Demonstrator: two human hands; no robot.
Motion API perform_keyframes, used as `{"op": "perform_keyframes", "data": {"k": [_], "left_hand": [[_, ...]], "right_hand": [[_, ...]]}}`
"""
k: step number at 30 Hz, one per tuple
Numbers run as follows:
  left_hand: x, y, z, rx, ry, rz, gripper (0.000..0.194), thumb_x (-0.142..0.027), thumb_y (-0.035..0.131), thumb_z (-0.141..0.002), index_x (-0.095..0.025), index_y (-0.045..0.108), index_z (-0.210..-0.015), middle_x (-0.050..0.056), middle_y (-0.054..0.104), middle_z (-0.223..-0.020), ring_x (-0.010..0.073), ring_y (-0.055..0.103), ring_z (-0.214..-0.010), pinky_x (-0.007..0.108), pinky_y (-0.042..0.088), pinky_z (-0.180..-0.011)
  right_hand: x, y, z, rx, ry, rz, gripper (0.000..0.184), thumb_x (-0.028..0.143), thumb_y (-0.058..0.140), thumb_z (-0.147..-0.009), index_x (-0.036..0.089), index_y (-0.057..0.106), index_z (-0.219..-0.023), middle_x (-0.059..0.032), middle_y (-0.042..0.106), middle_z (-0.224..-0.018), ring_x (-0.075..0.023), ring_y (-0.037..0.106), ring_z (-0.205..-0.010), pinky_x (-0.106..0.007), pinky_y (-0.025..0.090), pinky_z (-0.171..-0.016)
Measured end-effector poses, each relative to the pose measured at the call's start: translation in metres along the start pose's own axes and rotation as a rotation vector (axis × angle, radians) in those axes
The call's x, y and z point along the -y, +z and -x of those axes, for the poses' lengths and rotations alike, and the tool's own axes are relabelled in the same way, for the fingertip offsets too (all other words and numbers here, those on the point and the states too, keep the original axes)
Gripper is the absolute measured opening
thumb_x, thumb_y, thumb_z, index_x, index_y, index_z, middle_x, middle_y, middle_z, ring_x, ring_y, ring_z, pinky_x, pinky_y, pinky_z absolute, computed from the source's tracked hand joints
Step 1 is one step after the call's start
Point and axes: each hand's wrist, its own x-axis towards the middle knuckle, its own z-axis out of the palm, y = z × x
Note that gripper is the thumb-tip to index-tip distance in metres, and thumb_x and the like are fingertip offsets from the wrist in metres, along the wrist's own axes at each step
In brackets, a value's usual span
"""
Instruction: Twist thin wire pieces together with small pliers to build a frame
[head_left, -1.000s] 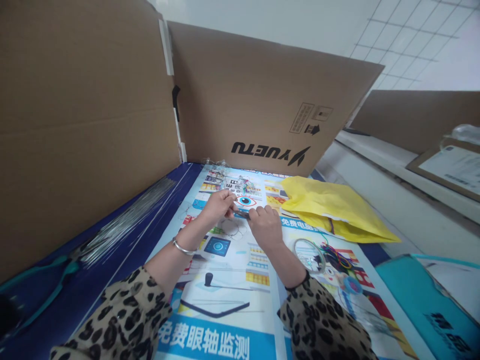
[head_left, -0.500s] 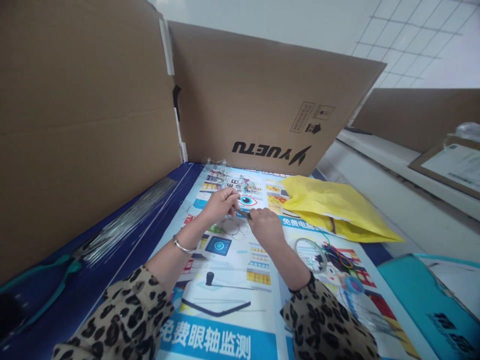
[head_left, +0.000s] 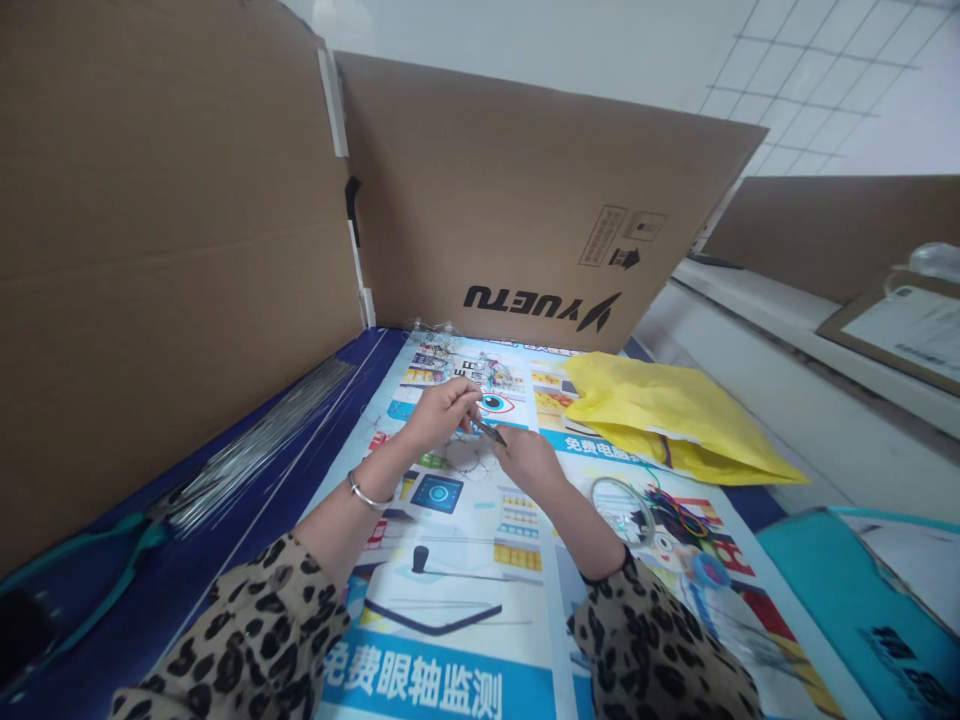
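Note:
My left hand (head_left: 441, 410) pinches a thin wire piece over the printed poster (head_left: 465, 560), its fingertips closed near the eye picture. My right hand (head_left: 527, 458) is closed around a small dark tool (head_left: 492, 433) whose tip points up-left toward the left fingertips. A looped wire shape (head_left: 469, 458) lies on the poster just under both hands. A silver bangle sits on my left wrist. Both arms wear leopard-print sleeves.
A bundle of straight metal wires (head_left: 251, 450) lies at left beside teal-handled pliers (head_left: 90, 585). A yellow bag (head_left: 675, 420) lies at right. A round clear container (head_left: 619, 505) with coloured bands is near my right forearm. Cardboard walls (head_left: 525, 200) stand behind. A teal bag (head_left: 847, 610) is at right.
The right hand has drawn back slightly and tilted, so the dark tool now points up toward the left fingertips. The left hand stays in nearly the same place.

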Motion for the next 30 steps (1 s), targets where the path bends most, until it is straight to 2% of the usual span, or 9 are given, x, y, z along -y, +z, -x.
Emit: {"op": "perform_keyframes", "data": {"k": [3,8,11,15,20,24,30], "left_hand": [[0.002,0.000,-0.001,0.010,-0.009,0.015,0.019,-0.033,0.043,-0.079,-0.016,0.052,-0.079,-0.002,0.059,-0.061,0.0067,0.053,-0.043,0.018,0.042,-0.045],[0.006,-0.004,-0.005,0.049,-0.066,0.114,0.023,-0.035,0.044,-0.079,-0.015,0.054,-0.085,0.001,0.062,-0.069,0.0093,0.058,-0.051,0.021,0.045,-0.052],[0.007,-0.010,-0.007,0.071,-0.101,0.101,0.027,-0.035,0.046,-0.077,-0.014,0.056,-0.090,0.004,0.064,-0.075,0.0106,0.060,-0.057,0.021,0.046,-0.054],[0.008,-0.015,-0.009,0.055,-0.164,0.078,0.024,-0.034,0.052,-0.073,-0.013,0.059,-0.080,0.003,0.062,-0.068,0.0098,0.058,-0.055,0.020,0.045,-0.052],[0.010,-0.015,-0.009,-0.004,-0.216,0.034,0.021,-0.035,0.054,-0.070,-0.014,0.056,-0.069,0.000,0.060,-0.058,0.0080,0.055,-0.046,0.020,0.044,-0.048],[0.013,-0.016,-0.009,-0.052,-0.187,-0.082,0.018,-0.033,0.050,-0.072,-0.015,0.053,-0.067,-0.002,0.057,-0.052,0.0077,0.052,-0.041,0.018,0.041,-0.042],[0.011,-0.015,-0.009,-0.088,-0.153,-0.152,0.019,-0.032,0.048,-0.072,-0.016,0.050,-0.063,-0.004,0.053,-0.046,0.0058,0.047,-0.037,0.016,0.036,-0.039]], "right_hand": [[-0.002,0.002,0.000,-0.012,-0.016,-0.017,0.037,0.045,0.028,-0.087,0.023,0.057,-0.090,-0.0035,0.065,-0.085,-0.0157,0.058,-0.075,-0.023,0.029,-0.055],[-0.005,0.006,-0.001,-0.117,0.028,0.031,0.040,0.048,0.026,-0.087,0.023,0.057,-0.089,-0.0042,0.065,-0.085,-0.0161,0.058,-0.074,-0.024,0.029,-0.056],[-0.008,0.007,-0.002,-0.108,0.062,0.042,0.042,0.049,0.025,-0.087,0.023,0.057,-0.089,-0.0048,0.064,-0.085,-0.0158,0.058,-0.074,-0.024,0.030,-0.057],[-0.011,0.009,-0.004,-0.088,0.079,0.038,0.043,0.050,0.023,-0.087,0.023,0.056,-0.090,-0.0045,0.065,-0.083,-0.0157,0.058,-0.073,-0.024,0.030,-0.055],[-0.011,0.015,-0.005,-0.121,0.066,0.036,0.042,0.050,0.025,-0.086,0.023,0.056,-0.087,-0.0037,0.064,-0.080,-0.0147,0.056,-0.069,-0.023,0.027,-0.053],[-0.013,0.021,-0.006,-0.274,0.014,0.066,0.035,0.045,0.032,-0.086,0.021,0.057,-0.081,-0.0039,0.062,-0.076,-0.0147,0.052,-0.070,-0.024,0.027,-0.057],[-0.015,0.018,-0.002,-0.649,-0.104,0.141,0.020,0.032,0.044,-0.082,0.018,0.058,-0.080,-0.0052,0.057,-0.074,-0.0177,0.043,-0.076,-0.029,0.027,-0.069]]}}
